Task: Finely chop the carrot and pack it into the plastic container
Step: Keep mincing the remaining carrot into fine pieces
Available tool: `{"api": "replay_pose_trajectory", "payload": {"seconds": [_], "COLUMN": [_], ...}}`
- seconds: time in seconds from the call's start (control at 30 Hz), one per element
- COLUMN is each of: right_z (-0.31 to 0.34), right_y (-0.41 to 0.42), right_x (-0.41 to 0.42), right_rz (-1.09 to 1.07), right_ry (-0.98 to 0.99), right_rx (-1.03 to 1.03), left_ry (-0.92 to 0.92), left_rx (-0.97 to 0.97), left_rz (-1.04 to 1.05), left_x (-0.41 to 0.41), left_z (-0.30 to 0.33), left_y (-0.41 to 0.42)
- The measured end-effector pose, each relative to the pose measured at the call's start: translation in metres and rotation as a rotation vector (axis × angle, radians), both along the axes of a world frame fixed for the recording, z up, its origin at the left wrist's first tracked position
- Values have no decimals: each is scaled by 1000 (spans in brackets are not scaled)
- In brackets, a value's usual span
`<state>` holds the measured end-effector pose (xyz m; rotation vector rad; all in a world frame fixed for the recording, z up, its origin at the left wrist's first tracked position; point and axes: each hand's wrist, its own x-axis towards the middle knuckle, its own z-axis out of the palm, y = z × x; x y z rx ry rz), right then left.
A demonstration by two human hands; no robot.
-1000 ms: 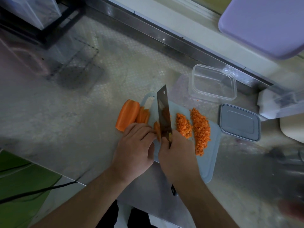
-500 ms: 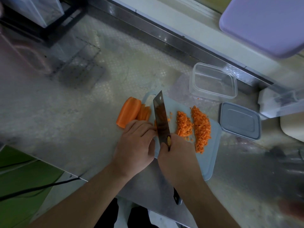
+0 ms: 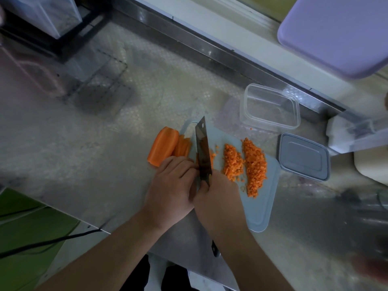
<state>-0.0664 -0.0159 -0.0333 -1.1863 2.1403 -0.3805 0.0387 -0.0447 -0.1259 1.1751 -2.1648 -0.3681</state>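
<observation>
Steel bench (image 3: 88, 148) carries everything, and no writing can be read on any of it. One lilac tray (image 3: 336, 32) sits on the ledge far beyond the right hand. One pale blue cutting board (image 3: 264, 198) lies under and to the right of both hands. One clear plastic container (image 3: 270, 108) stands beyond the right hand, just past the board, with nothing in it. One grey lid (image 3: 304, 156) lies flat to the right of the right hand, beside the board's edge.

One cleaver (image 3: 203, 150) stands on edge between the hands, blade pointing away. The right hand (image 3: 218, 192) is curled round its handle, close up to the blade. The left hand (image 3: 174, 181) has its fingers bent, knuckles against the blade's flat, pressing down carrot strips (image 3: 183, 145). One uncut carrot half (image 3: 162, 147) lies just beyond the left hand, touching the strips, at the board's left edge.

Two rows of chopped carrot (image 3: 255, 166) lie on the board, right of the blade and beyond the right hand. A smaller scatter sits against the blade.
</observation>
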Motion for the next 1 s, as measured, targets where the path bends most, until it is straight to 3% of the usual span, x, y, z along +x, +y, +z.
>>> {"api": "replay_pose_trajectory", "payload": {"seconds": [0.2,1.0], "right_z": [-11,0], "right_y": [2,1], "right_x": [-24,-2], "right_rz": [-2,26], "right_ry": [62,30], "right_rx": [-99,58], "left_ry": [-28,48], "left_rx": [37,38], "left_rz": [-6,6], "left_x": [2,-1], "left_z": [-7,5], "left_y": [0,0]}}
